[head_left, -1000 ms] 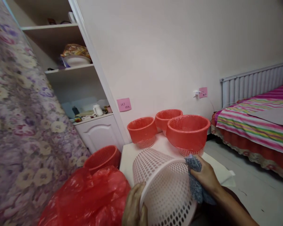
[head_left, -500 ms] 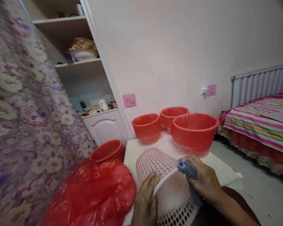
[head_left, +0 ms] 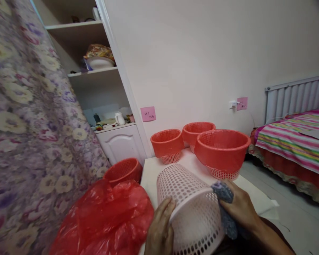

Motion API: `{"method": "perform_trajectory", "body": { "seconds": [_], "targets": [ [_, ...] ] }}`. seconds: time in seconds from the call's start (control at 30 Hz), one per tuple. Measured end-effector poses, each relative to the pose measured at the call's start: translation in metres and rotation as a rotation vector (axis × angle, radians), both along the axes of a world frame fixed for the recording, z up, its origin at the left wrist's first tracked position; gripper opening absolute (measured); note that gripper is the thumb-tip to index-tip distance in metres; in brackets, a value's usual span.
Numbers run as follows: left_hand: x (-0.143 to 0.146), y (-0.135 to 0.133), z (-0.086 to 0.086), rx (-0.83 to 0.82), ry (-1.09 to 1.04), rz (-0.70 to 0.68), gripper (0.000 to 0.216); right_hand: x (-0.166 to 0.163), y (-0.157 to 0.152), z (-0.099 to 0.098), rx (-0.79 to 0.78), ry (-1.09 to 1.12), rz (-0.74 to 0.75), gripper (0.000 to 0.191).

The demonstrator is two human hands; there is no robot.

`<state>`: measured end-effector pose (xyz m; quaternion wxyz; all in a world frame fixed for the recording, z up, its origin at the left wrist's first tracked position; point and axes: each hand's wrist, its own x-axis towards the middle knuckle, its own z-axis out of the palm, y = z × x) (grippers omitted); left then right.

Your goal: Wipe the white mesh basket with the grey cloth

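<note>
A white perforated plastic basket [head_left: 187,198] lies on its side on a white table [head_left: 152,170], its base pointing away from me. My left hand [head_left: 159,230] grips its rim at the lower left. My right hand [head_left: 238,207] presses a grey-blue cloth [head_left: 227,216] against the basket's right side. A crumpled red plastic bag [head_left: 103,219] lies just left of the basket.
Three red-lined baskets [head_left: 222,148] stand at the table's far end, and another red basket [head_left: 123,170] sits lower at the left. A floral curtain [head_left: 23,134] fills the left. Shelves and a white cabinet [head_left: 119,143] stand behind; a striped bed [head_left: 295,141] is at the right.
My right hand with the cloth has slid slightly along the basket's side. My left hand has shifted up on the rim. The view has panned a little to the left.
</note>
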<state>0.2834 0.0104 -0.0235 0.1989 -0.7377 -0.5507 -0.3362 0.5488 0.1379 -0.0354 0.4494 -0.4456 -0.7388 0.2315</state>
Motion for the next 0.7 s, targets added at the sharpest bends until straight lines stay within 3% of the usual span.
{"method": "perform_trajectory", "body": {
  "seconds": [0.07, 0.13, 0.2, 0.27, 0.37, 0.5, 0.57, 0.63, 0.7],
  "targets": [
    [0.002, 0.006, 0.007, -0.047, 0.006, -0.028, 0.063, -0.01, -0.013, 0.029, 0.119, -0.115, 0.12, 0.02],
    [0.005, 0.012, 0.014, -0.11, 0.012, -0.064, 0.065, -0.022, -0.025, 0.048, 0.204, -0.196, 0.187, 0.026],
    [0.006, 0.018, 0.018, -0.142, 0.001, -0.101, 0.066, -0.03, -0.032, 0.057, 0.24, -0.229, 0.197, 0.029],
    [0.007, 0.021, 0.019, -0.153, -0.021, -0.118, 0.067, -0.032, -0.03, 0.053, 0.211, -0.207, 0.169, 0.03],
    [0.006, 0.02, 0.018, -0.194, -0.036, -0.099, 0.068, -0.021, -0.014, 0.012, 0.049, -0.101, 0.07, 0.03],
    [0.0, 0.014, 0.014, -0.187, -0.063, -0.06, 0.071, -0.006, 0.008, -0.082, -0.352, 0.257, -0.091, 0.048],
    [-0.002, 0.01, 0.012, -0.138, -0.044, -0.076, 0.067, -0.003, 0.013, -0.114, -0.494, 0.409, -0.08, 0.055],
    [-0.005, 0.006, 0.01, -0.088, -0.026, -0.087, 0.063, -0.003, 0.014, -0.119, -0.475, 0.45, -0.096, 0.054],
    [-0.006, 0.003, 0.008, -0.056, -0.037, -0.062, 0.061, -0.001, 0.016, -0.1, -0.385, 0.409, -0.096, 0.048]
  ]
}}
